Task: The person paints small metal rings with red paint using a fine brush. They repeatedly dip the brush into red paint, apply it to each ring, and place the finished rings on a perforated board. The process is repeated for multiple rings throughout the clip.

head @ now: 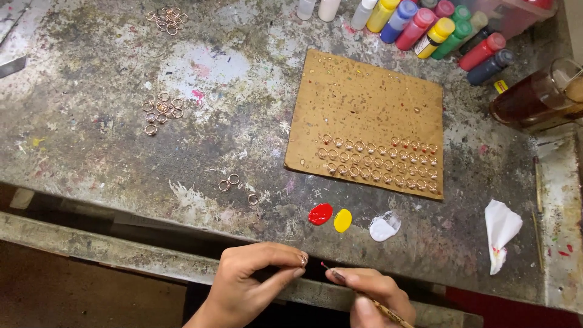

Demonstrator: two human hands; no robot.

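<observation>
Ring [303, 259]: tiny one, near edge of the table [91, 140], pinched in my left hand [246, 285] fingertips.
Stick [364, 296]: thin, red-tipped, my right hand [371, 294] fingers closed on it, tip just beside the ring.
Paint: red blob [320, 214], yellow blob [342, 220], white blob [384, 227] just beyond.
Board [364, 97]: cardboard further back, rows of rings on it.
</observation>
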